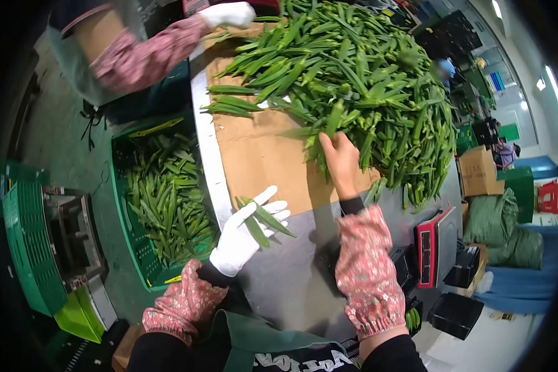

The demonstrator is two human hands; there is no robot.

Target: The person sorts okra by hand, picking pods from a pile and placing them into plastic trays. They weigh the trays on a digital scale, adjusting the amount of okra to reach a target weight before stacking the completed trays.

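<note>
Okra pods (378,80) lie in a large heap on the table, over a sheet of brown cardboard (254,155). My left hand (237,245), in a white glove, is turned palm up near the table's left edge. Two or so okra pods (263,218) rest across it, held under the thumb, with the fingers partly stretched. At the near edge of the heap, my bare right hand (342,162) pinches an okra pod (334,119) between thumb and fingers. Its fingertips are partly hidden among the pods.
A green crate (130,248) of okra stands on the floor at left. Across the table is a co-worker's white-gloved hand (229,13). A red scale (425,254) sits at right beside black trays (456,315). Stacked green crates (28,242) stand far left.
</note>
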